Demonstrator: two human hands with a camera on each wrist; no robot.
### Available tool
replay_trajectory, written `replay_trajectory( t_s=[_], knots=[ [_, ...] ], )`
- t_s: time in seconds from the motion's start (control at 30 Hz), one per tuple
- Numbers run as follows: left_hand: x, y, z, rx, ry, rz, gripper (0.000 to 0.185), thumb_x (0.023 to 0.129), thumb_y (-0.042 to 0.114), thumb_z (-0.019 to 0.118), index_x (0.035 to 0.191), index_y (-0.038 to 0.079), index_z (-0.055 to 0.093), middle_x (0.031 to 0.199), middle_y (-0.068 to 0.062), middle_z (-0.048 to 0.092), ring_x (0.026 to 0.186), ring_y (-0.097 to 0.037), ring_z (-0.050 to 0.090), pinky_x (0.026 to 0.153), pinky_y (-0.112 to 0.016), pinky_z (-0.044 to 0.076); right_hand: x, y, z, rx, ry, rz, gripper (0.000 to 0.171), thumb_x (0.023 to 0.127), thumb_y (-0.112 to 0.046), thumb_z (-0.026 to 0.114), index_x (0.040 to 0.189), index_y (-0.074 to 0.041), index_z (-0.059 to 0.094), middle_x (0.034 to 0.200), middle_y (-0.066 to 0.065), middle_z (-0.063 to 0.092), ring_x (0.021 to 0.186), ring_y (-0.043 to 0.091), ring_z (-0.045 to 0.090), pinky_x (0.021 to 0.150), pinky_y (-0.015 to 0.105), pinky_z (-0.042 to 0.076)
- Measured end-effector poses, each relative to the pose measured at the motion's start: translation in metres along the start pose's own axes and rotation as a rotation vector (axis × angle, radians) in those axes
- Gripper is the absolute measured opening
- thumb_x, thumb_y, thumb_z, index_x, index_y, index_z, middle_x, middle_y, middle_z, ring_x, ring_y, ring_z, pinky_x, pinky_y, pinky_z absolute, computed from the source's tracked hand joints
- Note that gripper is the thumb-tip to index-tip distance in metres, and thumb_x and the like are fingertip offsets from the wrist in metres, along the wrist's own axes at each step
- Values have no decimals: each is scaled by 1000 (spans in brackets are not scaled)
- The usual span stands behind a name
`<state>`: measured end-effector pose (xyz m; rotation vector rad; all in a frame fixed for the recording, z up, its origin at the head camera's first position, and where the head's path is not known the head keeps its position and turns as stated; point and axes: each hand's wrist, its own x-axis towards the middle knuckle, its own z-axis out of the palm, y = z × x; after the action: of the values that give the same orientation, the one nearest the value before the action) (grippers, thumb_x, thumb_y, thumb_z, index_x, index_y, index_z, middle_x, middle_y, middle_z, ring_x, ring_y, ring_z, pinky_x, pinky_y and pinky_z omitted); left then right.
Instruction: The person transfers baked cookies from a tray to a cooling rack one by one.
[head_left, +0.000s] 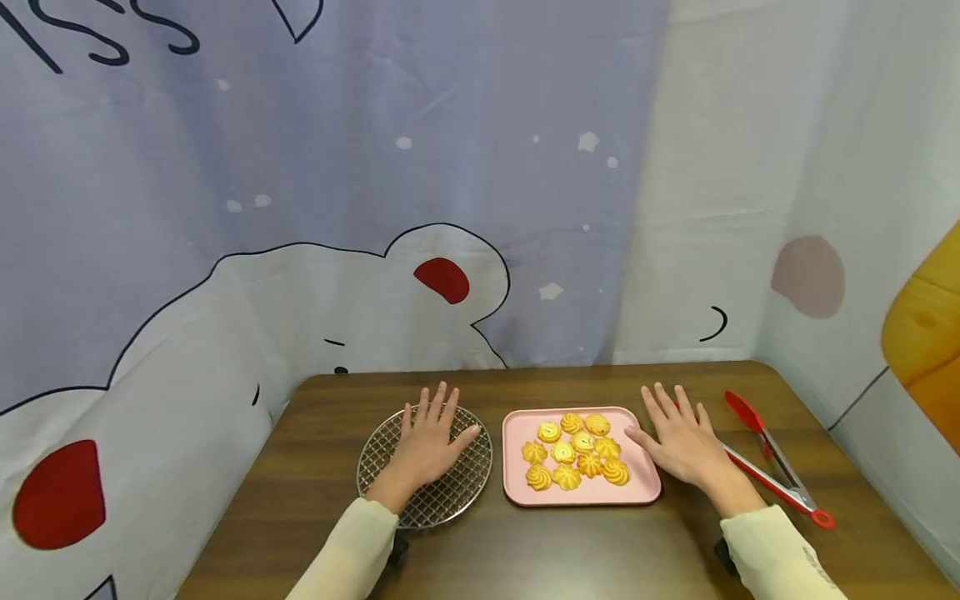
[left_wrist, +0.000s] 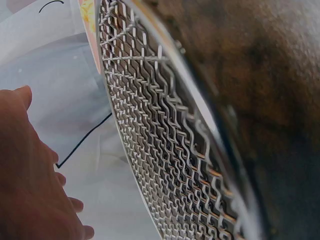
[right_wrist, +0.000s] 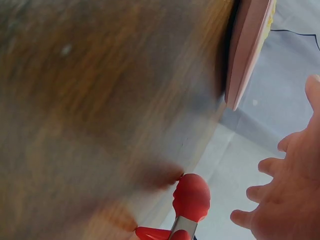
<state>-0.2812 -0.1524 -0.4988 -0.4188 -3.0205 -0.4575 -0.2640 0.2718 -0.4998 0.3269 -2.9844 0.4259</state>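
Observation:
Over the round wire rack (head_left: 467,475) hovers my left hand (head_left: 429,446), fingers spread and holding nothing; the left wrist view shows a gap between that hand (left_wrist: 30,175) and the mesh (left_wrist: 150,125). My right hand (head_left: 684,446) is spread out between the pink tray (head_left: 517,492) and the red-tipped metal tongs (head_left: 783,467), and it too holds nothing. Several yellow piped cookies (head_left: 566,477) lie on the tray. Part of the tongs is hidden behind the right hand. In the right wrist view the red tong tips (right_wrist: 191,197) lie below the tray's edge (right_wrist: 245,60), apart from the hand.
Everything stands on a brown wooden table (head_left: 525,550). A printed curtain (head_left: 555,208) hangs behind its far edge and along the sides. The rack is left of the tray, and the tongs lie at the right.

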Motion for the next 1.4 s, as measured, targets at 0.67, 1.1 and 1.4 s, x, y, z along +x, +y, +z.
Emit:
replay_trajectory(
  t_s=[0.67,1.1,1.4],
  knots=[
    [-36,-28,-17,27,37,35,81,103,64,39,165,18,14,171,-10,8,156,-39,3,120,-68,3,-16,3,-30,-3,8,-27,90,101,-62,46,162,-3,16,165,28,17,151,53,3,113,76,4],
    [-58,-48,-29,-16,71,84,79,103,58,46,163,13,22,169,-14,13,155,-42,7,118,-69,4,-44,22,-44,31,12,13,90,102,-61,45,162,-1,14,165,30,14,152,52,-2,113,76,-1],
    [-71,-62,-33,-21,76,79,79,103,58,46,163,13,22,169,-14,13,155,-42,7,118,-69,2,-65,49,-46,26,-6,54,89,103,-59,45,162,0,12,162,34,16,150,55,-2,111,78,0]
  ],
)
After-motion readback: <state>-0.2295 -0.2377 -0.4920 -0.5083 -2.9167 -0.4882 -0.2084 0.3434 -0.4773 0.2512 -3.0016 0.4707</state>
